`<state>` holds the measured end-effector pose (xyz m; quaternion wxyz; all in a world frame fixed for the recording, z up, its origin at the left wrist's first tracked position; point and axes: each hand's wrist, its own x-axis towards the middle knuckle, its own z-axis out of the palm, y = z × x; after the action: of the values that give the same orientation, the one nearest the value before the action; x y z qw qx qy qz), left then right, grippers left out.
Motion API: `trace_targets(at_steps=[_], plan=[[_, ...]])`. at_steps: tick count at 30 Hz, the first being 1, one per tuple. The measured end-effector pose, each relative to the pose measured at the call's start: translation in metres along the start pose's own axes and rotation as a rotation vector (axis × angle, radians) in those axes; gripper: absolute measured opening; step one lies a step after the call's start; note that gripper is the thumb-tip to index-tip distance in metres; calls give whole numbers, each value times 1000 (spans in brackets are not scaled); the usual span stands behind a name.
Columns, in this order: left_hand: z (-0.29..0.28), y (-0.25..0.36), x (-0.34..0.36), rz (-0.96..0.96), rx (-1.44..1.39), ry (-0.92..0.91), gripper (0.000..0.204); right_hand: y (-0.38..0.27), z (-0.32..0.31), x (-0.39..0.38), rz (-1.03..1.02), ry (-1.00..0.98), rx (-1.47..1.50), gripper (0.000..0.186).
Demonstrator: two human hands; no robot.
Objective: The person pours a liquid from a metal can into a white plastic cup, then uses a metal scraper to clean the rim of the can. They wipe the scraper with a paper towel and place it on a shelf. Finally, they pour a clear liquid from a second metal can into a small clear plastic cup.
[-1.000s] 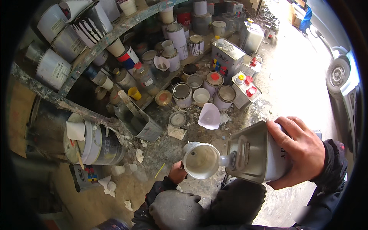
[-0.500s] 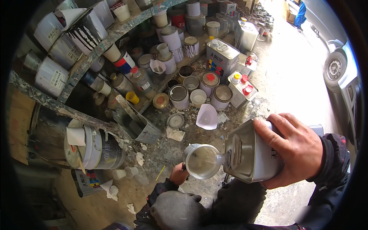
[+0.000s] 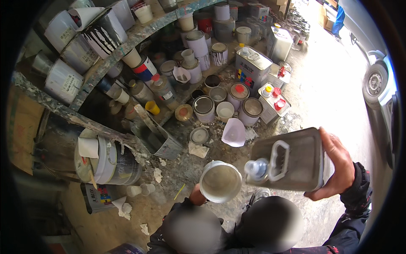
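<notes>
My right hand [image 3: 336, 167] grips a grey rectangular metal canister [image 3: 292, 163] by its far end, holding it on its side with the spout and handle facing left. The spout [image 3: 256, 168] sits just right of a round cup [image 3: 220, 182] holding pale liquid. My left hand [image 3: 196, 197] holds that cup from below and is mostly hidden under it. Both are above my knees, over the dirty concrete floor.
Many paint tins [image 3: 204, 108], jars and two square cans with red and yellow caps [image 3: 272, 101] crowd the floor ahead. A paint-splashed shelf [image 3: 105, 55] with cans curves at the left, a large white bucket [image 3: 105, 163] beneath it. A car wheel [image 3: 374, 84] is at right.
The canister has tipped back from its steep pouring angle to lie more level, its spout drawn away from the cup's rim. The cup stays in place.
</notes>
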<state>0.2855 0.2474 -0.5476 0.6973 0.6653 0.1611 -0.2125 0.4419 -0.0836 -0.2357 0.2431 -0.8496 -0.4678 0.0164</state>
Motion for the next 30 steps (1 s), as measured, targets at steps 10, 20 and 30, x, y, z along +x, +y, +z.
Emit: trace_targets(at_steps=[10,20,30], plan=[[2,5,5,118,-80,75,27,168,61,-65,836,637,341,108],[-11,-8,-32,152,-137,226,30,359,171,-44,951,1179,-147,113],[-7,-7,-44,153,-199,311,33,343,262,-62,845,1343,10,102]])
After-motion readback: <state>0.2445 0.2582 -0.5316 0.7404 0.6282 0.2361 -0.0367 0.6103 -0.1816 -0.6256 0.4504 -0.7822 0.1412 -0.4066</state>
